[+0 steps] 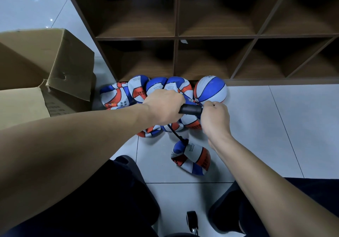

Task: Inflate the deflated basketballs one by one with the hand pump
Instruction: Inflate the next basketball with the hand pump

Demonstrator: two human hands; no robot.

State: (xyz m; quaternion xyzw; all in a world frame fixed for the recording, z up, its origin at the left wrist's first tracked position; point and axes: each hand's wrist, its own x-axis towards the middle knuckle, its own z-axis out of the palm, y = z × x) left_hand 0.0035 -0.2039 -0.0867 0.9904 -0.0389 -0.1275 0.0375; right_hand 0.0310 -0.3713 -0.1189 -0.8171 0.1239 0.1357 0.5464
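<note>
I hold a black hand pump [190, 109] level above the floor. My left hand [164, 106] grips its barrel and my right hand [215, 120] grips the handle end, close against the barrel. A thin black hose [175, 133] runs down from the pump into a deflated red, white and blue basketball [191, 157] lying on the tiles. Several more deflated basketballs [128, 94] are piled behind my hands at the foot of the shelf. One inflated basketball [210, 89] sits to the right of the pile.
A brown cube shelf [216, 36] with empty compartments stands straight ahead. An open cardboard box [45, 68] sits on the left. My knees in dark trousers fill the bottom corners, and a chair caster [191, 220] shows between them. Grey floor tiles [284, 126] extend to the right.
</note>
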